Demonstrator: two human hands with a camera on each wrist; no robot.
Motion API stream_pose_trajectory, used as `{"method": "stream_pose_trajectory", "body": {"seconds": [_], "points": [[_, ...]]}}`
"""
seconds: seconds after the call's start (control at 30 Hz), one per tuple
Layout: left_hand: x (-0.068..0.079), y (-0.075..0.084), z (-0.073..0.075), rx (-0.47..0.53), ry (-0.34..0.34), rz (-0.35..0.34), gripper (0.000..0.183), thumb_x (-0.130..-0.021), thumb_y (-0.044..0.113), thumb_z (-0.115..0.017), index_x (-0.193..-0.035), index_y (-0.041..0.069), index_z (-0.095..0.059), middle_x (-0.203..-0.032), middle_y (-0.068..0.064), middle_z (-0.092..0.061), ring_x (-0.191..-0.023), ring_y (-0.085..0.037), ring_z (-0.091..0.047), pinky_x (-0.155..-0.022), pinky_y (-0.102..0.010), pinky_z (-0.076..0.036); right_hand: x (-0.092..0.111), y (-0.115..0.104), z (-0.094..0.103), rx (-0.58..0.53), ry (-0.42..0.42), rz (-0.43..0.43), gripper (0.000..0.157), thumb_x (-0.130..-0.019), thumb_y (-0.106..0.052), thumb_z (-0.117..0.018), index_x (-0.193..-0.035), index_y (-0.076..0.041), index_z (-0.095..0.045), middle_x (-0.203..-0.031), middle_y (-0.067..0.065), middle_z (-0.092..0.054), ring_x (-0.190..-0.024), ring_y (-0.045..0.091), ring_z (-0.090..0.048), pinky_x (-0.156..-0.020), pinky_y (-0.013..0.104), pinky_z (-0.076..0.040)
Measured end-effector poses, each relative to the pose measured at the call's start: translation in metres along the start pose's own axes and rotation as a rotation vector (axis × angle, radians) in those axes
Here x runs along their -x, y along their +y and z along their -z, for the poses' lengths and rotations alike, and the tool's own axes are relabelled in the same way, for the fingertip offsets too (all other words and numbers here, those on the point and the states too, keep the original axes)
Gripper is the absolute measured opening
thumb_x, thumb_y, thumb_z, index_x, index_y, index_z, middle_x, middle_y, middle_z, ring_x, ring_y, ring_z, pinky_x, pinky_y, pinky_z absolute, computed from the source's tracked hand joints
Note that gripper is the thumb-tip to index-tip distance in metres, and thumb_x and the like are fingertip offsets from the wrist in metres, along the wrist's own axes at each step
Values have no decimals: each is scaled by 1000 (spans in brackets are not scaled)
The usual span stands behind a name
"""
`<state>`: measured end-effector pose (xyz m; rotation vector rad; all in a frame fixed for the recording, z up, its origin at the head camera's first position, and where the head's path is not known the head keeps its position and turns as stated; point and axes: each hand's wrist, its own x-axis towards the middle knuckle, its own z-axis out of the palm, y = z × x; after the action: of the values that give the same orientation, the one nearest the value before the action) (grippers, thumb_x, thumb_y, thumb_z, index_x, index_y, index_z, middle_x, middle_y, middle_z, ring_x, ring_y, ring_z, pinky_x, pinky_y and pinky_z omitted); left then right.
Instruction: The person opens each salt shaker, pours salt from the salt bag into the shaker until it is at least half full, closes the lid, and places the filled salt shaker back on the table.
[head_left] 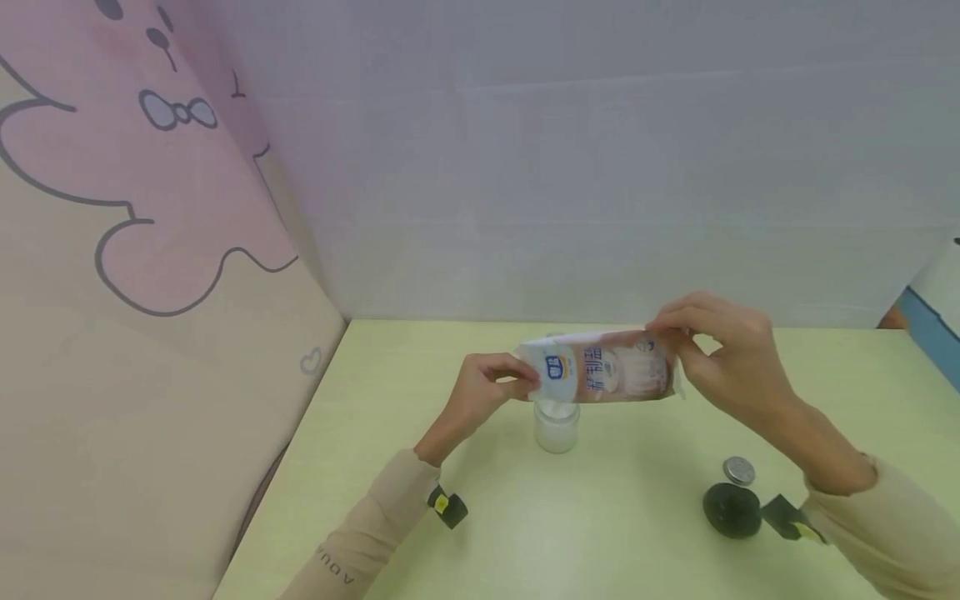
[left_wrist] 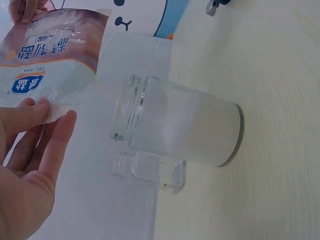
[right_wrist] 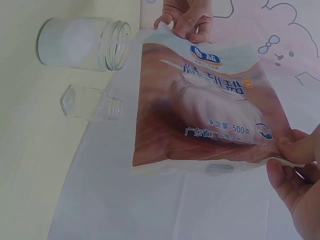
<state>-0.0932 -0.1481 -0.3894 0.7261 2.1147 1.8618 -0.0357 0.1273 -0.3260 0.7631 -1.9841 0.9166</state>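
Both hands hold a brown and pale-blue salt bag (head_left: 600, 367) sideways over the table. My left hand (head_left: 487, 387) pinches its pale-blue end between thumb and fingers. At the opposite end, my right hand (head_left: 723, 346) grips a corner of the brown part, as the right wrist view shows with the bag (right_wrist: 210, 110) spread fairly flat. Close below the pale end stands an upright glass jar (head_left: 557, 431), lidless, with white contents (left_wrist: 200, 125) filling much of it. A smaller clear glass bottle (right_wrist: 90, 102) stands beyond the jar, mostly hidden by the bag in the head view.
On the right of the pale yellow table (head_left: 600, 533) lie a small silver lid (head_left: 738, 470) and a dark round object (head_left: 732, 510), near the right forearm. A pale curtain (head_left: 600, 167) hangs behind the table, and a cartoon-printed one (head_left: 187, 375) on the left.
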Motion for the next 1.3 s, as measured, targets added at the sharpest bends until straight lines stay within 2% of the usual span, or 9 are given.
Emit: {"method": "stream_pose_trajectory", "body": {"seconds": [0.23,0.63,1.03,1.3], "points": [[-9,-23,2,22,9,0,9,-81,-7,-68,-91,-8,-69,-99,-16,-69,-92,-22,-67,-71,-38,-58,-2,5,0,-2,2,2,27,-64,23,-66,-74,-1,-70,-73,6,-66,-72,3,-57,-68,8,-45],[-13,-28,3,41,21,-32,8,-81,-4,-70,-89,-4,-71,-98,-12,-70,-93,-25,-67,-71,-41,-58,-7,13,-1,12,-10,14,27,-65,22,-65,-74,-2,-71,-74,5,-66,-71,4,-57,-65,8,-45],[-19,-26,1,50,39,-3,10,-81,-6,-70,-90,-7,-70,-99,-14,-69,-93,-23,-67,-71,-39,-58,-12,19,1,0,-16,20,27,-65,22,-65,-74,-3,-70,-74,5,-66,-71,4,-56,-64,9,-44],[-15,-2,-4,27,43,13,9,-81,-9,-67,-90,-10,-68,-99,-16,-69,-93,-22,-67,-72,-38,-58,-16,23,2,-2,-30,30,27,-65,23,-66,-74,-2,-70,-74,5,-66,-71,5,-56,-64,9,-45]]}}
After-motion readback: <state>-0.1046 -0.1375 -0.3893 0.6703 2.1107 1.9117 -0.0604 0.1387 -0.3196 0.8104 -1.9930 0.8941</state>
